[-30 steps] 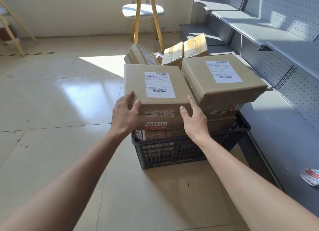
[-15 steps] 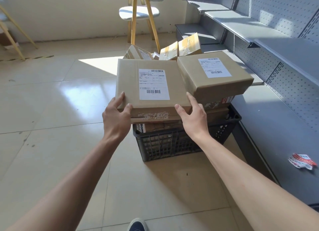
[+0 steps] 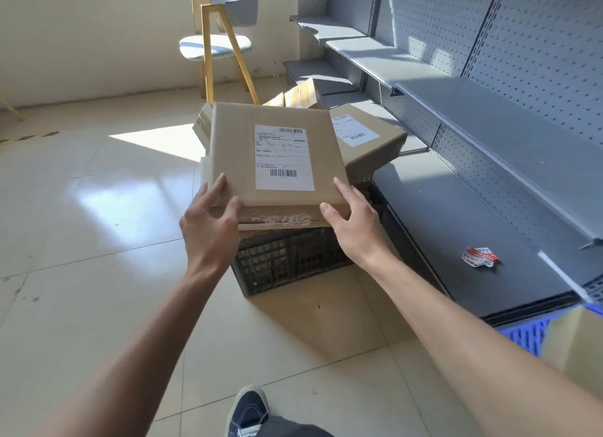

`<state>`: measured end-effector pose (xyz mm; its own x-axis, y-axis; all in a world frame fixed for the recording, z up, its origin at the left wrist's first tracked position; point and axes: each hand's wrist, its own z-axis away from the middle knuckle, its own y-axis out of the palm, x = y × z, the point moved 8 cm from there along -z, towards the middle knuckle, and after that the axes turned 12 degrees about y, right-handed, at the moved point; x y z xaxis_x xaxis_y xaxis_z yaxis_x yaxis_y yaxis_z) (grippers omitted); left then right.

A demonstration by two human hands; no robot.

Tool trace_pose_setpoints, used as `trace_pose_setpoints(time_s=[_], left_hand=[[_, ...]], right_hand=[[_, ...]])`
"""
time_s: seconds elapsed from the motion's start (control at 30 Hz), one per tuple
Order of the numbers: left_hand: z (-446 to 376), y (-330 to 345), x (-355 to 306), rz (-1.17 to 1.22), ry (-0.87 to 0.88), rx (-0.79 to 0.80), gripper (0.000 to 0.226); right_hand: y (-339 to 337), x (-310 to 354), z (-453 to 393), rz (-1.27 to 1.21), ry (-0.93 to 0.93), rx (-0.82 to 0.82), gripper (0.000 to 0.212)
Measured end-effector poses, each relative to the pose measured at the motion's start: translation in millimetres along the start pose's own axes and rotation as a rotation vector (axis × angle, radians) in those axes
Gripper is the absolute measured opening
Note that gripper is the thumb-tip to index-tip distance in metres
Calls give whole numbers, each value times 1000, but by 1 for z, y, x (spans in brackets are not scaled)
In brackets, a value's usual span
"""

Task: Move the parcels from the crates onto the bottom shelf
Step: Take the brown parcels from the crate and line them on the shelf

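Note:
A flat brown parcel (image 3: 235, 152) with a white shipping label is lifted above the black crate (image 3: 287, 260) on the floor. My left hand (image 3: 208, 221) grips its near left corner, thumb on top. At the near right corner my right hand (image 3: 352, 221) grips it the same way. A second labelled parcel (image 3: 368, 133) lies behind it on the crate, tilted toward the shelf. More parcels (image 3: 298, 95) poke up further back. The grey bottom shelf (image 3: 456, 227) runs along the right.
A crumpled red and white wrapper (image 3: 479, 257) lies on the bottom shelf. A blue crate (image 3: 528, 332) holding a brown parcel (image 3: 577, 342) sits at the right edge. A wooden-legged chair (image 3: 215, 45) stands by the far wall. My shoe (image 3: 248, 410) is at the bottom.
Both hands have raised the flat parcel off the stack and tilted its far edge up. The view has swung right, bringing the blue crate into sight.

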<state>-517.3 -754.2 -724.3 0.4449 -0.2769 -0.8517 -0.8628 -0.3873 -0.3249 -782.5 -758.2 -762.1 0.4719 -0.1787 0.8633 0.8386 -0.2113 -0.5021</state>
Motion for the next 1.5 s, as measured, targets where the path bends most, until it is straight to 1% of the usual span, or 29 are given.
trace_pose_setpoints(time_s=[0.13, 0.27, 0.37, 0.53, 0.67, 0.83, 0.93, 1.2, 1.5], left_hand=[[17, -17, -29, -6, 31, -29, 49], [43, -22, -50, 18, 76, 11, 49], [68, -13, -70, 50, 77, 82, 50], [97, 20, -112, 55, 141, 245, 52], [123, 45, -147, 85, 215, 324, 49], [151, 76, -165, 121, 232, 424, 49], [160, 99, -169, 118, 253, 475, 50], [189, 180, -186, 227, 309, 641, 49], [259, 291, -219, 274, 385, 869, 49]], right_hand=[[-19, 18, 25, -38, -67, -27, 59], [-47, 16, 58, -45, -83, -78, 59], [-78, 7, 88, -26, -42, -112, 62], [-144, -14, 135, -1, 30, -228, 62], [-192, -34, 174, -7, 82, -300, 62], [-233, -58, 206, -26, 128, -365, 63], [-254, -67, 223, -19, 165, -426, 61], [-303, -110, 258, -43, 264, -583, 58], [-364, -209, 305, -17, 438, -768, 56]])
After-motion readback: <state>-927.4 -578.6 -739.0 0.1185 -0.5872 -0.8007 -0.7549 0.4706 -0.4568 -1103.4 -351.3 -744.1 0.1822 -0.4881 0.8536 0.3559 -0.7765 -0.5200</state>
